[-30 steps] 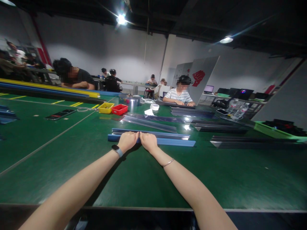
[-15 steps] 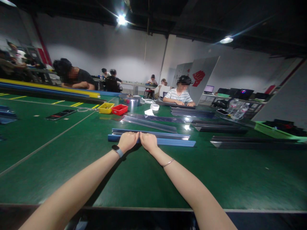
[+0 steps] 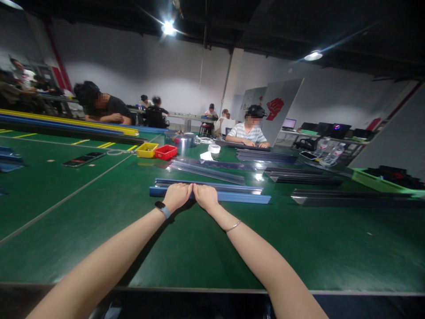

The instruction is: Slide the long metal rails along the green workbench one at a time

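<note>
- Blue channel profile [image 3: 242, 197]: long, straight, satin rails with a glossy inner face, lying crosswise on a smooth green tabletop [image 3: 209, 261].
- Left hand [image 3: 177, 195] and right hand [image 3: 206, 196]: fingers curled over its rails, holding it, thumb sides touching; fingertips hidden.
- Translucent strip [image 3: 212, 173]: slim, shiny, just beyond.
- Nearest dark profile [image 3: 332, 200]: ridged, slant-ended, off to the right.

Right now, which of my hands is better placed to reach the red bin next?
Probably your left hand: it is nearer the red bin, which lies ahead and slightly to its left. Your right hand sits farther over; both are on the blue profile.
</note>
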A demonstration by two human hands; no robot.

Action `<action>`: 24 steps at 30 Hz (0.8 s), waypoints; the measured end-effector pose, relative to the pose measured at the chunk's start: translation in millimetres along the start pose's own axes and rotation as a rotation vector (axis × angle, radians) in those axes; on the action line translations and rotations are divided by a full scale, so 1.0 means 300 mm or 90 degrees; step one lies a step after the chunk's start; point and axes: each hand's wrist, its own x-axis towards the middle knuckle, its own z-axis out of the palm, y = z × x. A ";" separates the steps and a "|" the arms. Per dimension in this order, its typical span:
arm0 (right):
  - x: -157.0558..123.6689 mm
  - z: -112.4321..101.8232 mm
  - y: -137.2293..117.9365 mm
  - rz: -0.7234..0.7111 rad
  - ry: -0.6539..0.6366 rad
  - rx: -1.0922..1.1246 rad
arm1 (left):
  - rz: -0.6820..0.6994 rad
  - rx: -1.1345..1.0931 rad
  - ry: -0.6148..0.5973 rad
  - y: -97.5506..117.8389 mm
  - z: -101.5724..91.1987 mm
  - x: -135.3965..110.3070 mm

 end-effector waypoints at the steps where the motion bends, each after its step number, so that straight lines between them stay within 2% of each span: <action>1: 0.000 0.000 0.001 -0.003 0.001 0.001 | 0.000 0.000 0.001 0.000 0.001 0.000; 15: -0.004 -0.001 0.005 -0.016 0.016 0.021 | 0.010 0.003 0.020 -0.001 0.002 -0.001; 24: 0.002 0.022 0.005 -0.012 0.031 -0.005 | 0.036 -0.008 0.041 0.012 -0.011 0.000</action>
